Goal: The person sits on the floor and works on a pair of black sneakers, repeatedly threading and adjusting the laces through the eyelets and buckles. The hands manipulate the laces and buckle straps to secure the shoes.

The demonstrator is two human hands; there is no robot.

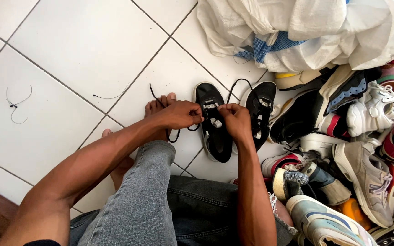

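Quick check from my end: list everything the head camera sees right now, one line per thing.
black shoe: one, black with white eyelet tabs, on the floor between both hands
second black shoe: one, black, just right of the first
black lace: one, arcing above the two black shoes
shoe pile: many, mixed colours, right side
white sack: one, white with a blue patch, top right
loose threads: a few, dark, on the tiles at left
tiled floor: white
bare foot: under the left forearm
left hand: pinching at the shoe's lacing
right hand: pinching at the shoe's lacing
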